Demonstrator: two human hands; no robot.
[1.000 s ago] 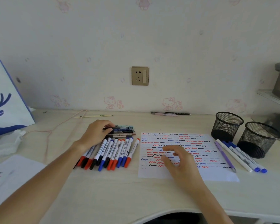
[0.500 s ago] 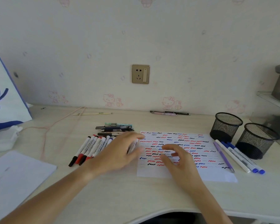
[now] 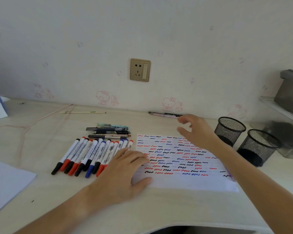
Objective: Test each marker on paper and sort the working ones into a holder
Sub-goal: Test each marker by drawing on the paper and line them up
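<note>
Since the earlier frame, right hand (image 3: 195, 130) has lifted off the squiggle-covered white paper sheet (image 3: 179, 166) toward two empty black mesh holders (image 3: 230, 130), fingers spread, holding nothing; left hand (image 3: 123, 173) presses flat on the sheet's edge. Red-, blue- and black-capped whiteboard markers (image 3: 91, 156) lie beside it: probably light, rigid, smooth, best gripped mid-barrel. Pale wooden desk (image 3: 57, 200), patterned wall.

At my ten o'clock the row of markers (image 3: 93, 156) fills the desk (image 3: 41, 132), a stack of pens (image 3: 108, 131) just behind it. My left hand (image 3: 123, 173) lies flat on the paper's (image 3: 184, 181) near-left edge. My right hand (image 3: 195, 130) and forearm cross the sheet toward one o'clock, where two mesh holders (image 3: 230, 130) stand side by side, mouths open. Bare desk lies at twelve o'clock, up to a pen (image 3: 164, 114) by the wall.
</note>
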